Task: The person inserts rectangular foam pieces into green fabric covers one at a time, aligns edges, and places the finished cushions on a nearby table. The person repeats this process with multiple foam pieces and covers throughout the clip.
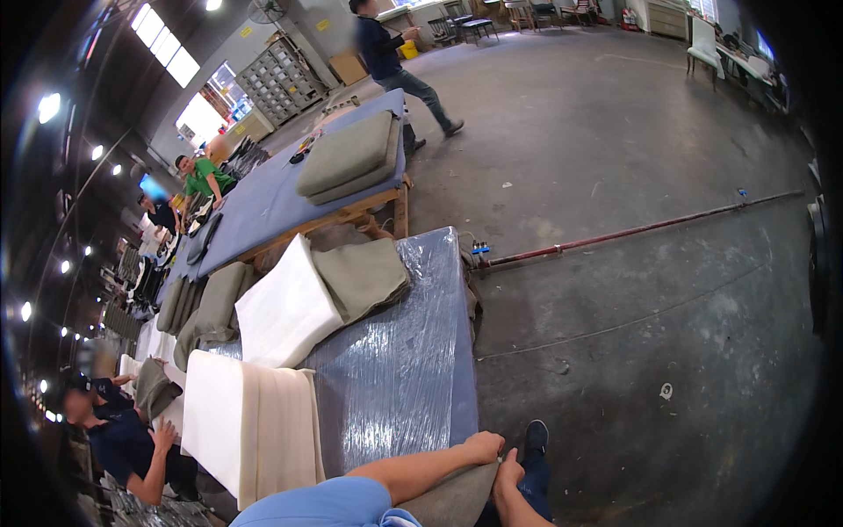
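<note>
At the lower edge a grey-green fabric piece (pixel 450 499), which looks like a cushion cover, hangs between my hands in front of my body. My left hand (pixel 483 446) is closed on its upper edge, the arm reaching across from a light blue sleeve. Close beside it, my right hand (pixel 507 472) also grips the fabric, fingers pressed together near its corner. Left of my arm stands a stack of thick white foam pads (pixel 281 430) on the plastic-wrapped blue table (pixel 395 351). Part of the fabric is cut off by the frame's lower edge.
Another white foam slab (pixel 288 307) leans by a grey-green cover (pixel 362 277) on the table. Folded covers (pixel 351 158) lie on a farther blue table (pixel 263 211). A co-worker (pixel 123 430) handles fabric at left; another person (pixel 391 61) walks behind. A red pipe (pixel 615 233) crosses the floor.
</note>
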`<state>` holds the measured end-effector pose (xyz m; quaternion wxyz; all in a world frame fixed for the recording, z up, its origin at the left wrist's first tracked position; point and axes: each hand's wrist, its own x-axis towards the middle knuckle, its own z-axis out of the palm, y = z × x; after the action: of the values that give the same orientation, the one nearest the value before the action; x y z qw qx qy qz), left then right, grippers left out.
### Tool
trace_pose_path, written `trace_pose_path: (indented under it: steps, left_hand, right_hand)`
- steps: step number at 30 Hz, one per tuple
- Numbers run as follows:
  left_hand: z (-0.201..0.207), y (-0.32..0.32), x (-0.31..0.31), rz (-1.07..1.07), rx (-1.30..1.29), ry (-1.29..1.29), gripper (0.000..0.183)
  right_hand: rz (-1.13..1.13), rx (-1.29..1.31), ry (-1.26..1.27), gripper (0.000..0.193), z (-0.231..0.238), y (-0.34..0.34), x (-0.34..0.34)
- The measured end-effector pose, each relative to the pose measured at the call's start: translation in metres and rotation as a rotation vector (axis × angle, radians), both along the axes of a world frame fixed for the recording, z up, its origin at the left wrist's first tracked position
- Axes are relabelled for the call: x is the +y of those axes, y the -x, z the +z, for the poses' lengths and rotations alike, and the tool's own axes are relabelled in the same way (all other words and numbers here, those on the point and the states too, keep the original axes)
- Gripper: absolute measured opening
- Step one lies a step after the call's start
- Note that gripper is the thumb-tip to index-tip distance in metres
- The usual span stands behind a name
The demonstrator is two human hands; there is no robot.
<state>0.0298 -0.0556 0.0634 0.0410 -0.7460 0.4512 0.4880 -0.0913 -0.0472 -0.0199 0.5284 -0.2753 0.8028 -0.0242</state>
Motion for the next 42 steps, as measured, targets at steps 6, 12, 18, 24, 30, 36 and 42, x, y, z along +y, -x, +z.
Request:
trace_pose_path:
  steps: [6,12,18,24,30,36,42]
  left_hand:
    - [-0.004,0.009,-0.002,-0.009,-0.015,0.054,0.014]
    - [-0.013,0.005,-0.005,0.037,0.026,0.023,0.011]
    - [-0.034,0.012,0.010,0.011,-0.079,0.132,0.019]
    - [-0.055,0.022,-0.001,0.025,-0.233,0.221,0.031]
    - [-0.051,0.023,-0.004,0.044,-0.153,0.291,0.035]
    - [-0.062,0.014,-0.001,-0.106,-0.226,0.246,0.032]
    - [-0.073,0.016,-0.004,-0.169,-0.236,0.230,0.033]
  right_hand:
    - [-0.211,-0.086,-0.020,0.078,-0.016,0.016,0.008]
    - [-0.093,-0.053,0.004,0.087,-0.031,0.015,0.015]
    - [0.101,-0.031,0.030,0.078,-0.009,0.011,0.011]
    - [0.364,0.112,-0.009,0.077,-0.044,0.015,-0.001]
    - [0.275,0.097,-0.020,0.069,-0.047,0.015,-0.006]
    - [0.221,0.074,-0.119,0.059,-0.037,0.006,-0.007]
    - [0.390,0.075,-0.117,0.049,-0.061,0.009,-0.004]
